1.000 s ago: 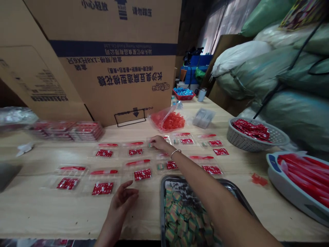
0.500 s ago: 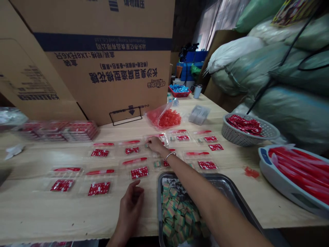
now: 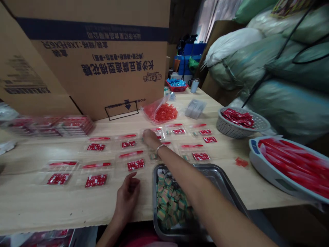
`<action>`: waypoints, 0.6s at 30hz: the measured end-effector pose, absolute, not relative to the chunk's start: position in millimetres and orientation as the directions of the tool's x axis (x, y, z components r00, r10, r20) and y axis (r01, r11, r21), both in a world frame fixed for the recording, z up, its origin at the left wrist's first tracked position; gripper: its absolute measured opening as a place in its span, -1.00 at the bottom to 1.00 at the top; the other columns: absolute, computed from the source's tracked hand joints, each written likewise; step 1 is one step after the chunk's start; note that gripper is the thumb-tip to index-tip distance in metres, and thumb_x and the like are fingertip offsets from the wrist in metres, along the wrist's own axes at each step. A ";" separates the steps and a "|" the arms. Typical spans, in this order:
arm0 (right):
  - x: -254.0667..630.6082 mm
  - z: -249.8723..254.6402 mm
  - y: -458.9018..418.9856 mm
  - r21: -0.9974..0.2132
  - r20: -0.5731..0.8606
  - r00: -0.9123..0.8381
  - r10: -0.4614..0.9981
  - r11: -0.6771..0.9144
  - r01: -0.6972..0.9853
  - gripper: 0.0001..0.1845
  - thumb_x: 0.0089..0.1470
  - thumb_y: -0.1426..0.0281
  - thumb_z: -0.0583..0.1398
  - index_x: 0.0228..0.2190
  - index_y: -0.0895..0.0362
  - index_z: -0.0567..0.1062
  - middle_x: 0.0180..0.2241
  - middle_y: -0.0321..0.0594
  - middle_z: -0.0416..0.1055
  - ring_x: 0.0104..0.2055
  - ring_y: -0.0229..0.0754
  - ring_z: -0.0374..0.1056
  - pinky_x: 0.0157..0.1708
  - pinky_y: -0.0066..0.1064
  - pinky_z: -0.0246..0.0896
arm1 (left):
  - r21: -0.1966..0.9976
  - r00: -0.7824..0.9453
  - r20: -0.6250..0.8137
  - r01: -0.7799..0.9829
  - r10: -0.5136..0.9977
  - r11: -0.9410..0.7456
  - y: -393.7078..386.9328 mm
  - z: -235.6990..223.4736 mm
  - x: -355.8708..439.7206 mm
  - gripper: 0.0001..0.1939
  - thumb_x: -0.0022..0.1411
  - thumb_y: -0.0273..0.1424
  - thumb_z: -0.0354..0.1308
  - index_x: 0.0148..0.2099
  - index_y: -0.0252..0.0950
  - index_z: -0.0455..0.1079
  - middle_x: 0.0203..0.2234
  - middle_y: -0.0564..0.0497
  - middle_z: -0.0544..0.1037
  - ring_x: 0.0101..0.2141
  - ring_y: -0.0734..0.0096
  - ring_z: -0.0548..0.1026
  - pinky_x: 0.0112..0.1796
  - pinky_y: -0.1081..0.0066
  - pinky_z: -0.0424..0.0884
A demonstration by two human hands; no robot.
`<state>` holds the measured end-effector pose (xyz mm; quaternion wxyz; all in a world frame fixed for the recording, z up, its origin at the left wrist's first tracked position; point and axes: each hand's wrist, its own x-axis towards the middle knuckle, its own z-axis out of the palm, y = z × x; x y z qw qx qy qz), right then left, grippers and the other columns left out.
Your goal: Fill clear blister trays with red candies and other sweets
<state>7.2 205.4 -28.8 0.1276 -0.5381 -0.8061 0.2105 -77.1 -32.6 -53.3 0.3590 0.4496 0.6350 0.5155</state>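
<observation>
My right hand (image 3: 151,138) reaches over a clear plastic tray (image 3: 162,133) in the back row, fingers bent down together; whatever is at the fingertips is hidden. My left hand (image 3: 129,192) rests near the table's front edge, fingers loosely curled and thumb apart, with nothing in it. Beneath my right forearm lies a metal tray (image 3: 226,178) with many green-and-tan striped candy pieces (image 3: 168,200). Around the hands are several clear trays, each with a red plastic utensil (image 3: 131,154) and a red dotted sachet (image 3: 136,164). Candy pieces show in some trays on the right.
A large cardboard box (image 3: 102,79) stands behind, with stacked packs (image 3: 74,126) at its left. Further right are a bag of red pieces (image 3: 166,112), a grey basket (image 3: 231,132) of sachets and a basin (image 3: 277,175) of red utensils. Big sacks (image 3: 257,61) are piled beyond.
The view has tilted down slightly and shifted. My right hand stays at the same tray; a greenish candy piece seen at its fingertips before is now hidden. My left hand is nearly unmoved.
</observation>
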 end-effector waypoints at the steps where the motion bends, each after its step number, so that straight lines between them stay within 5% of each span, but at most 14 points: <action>1: 7.3 -27.0 205.5 -0.473 -0.029 -0.384 0.923 0.326 0.819 -0.68 0.20 0.30 0.16 -0.06 0.20 0.39 -0.06 -0.11 0.36 -0.09 -0.12 0.36 -0.12 -0.17 0.34 | 0.976 -0.336 0.006 0.205 0.942 0.067 -32.5 -53.6 -77.0 -0.60 -0.04 -0.25 0.22 -0.11 -0.25 0.35 -0.47 0.05 0.52 -0.45 0.36 0.50 -0.39 0.39 0.43; 8: 29.9 -2.9 186.2 -0.483 0.063 -0.418 0.906 0.394 0.782 -0.82 0.22 0.42 0.11 -0.19 0.22 0.46 -0.20 -0.14 0.45 -0.16 -0.17 0.37 -0.16 -0.32 0.26 | 0.913 -0.245 0.116 0.408 0.962 -0.006 -31.8 -55.2 -81.7 -0.77 0.04 -0.26 0.19 -0.23 -0.24 0.44 -0.44 -0.01 0.56 -0.38 0.28 0.52 -0.32 0.33 0.44; 13: 106.5 13.0 147.9 -0.500 0.124 -0.481 0.868 0.473 0.726 -0.84 0.14 0.50 0.12 -0.32 0.20 0.52 -0.32 -0.19 0.49 -0.26 -0.23 0.35 -0.30 -0.50 0.09 | 0.556 0.258 0.343 0.719 0.903 -0.417 -2.2 -36.2 -49.7 -0.85 0.17 -0.41 0.11 -0.31 -0.20 0.53 -0.32 -0.07 0.56 -0.23 0.20 0.45 -0.15 0.20 0.35; 18: 201.3 6.7 76.7 -0.516 0.034 -0.465 0.885 0.414 0.749 -0.85 0.08 0.53 0.16 -0.45 0.20 0.54 -0.52 -0.31 0.44 -0.47 -0.30 0.29 -0.48 -0.54 -0.01 | 0.319 0.487 0.142 0.802 0.862 -0.505 27.7 -18.6 -1.0 -0.84 0.11 -0.59 0.14 -0.38 -0.28 0.52 -0.15 -0.20 0.48 -0.01 -0.05 0.32 -0.07 0.03 0.24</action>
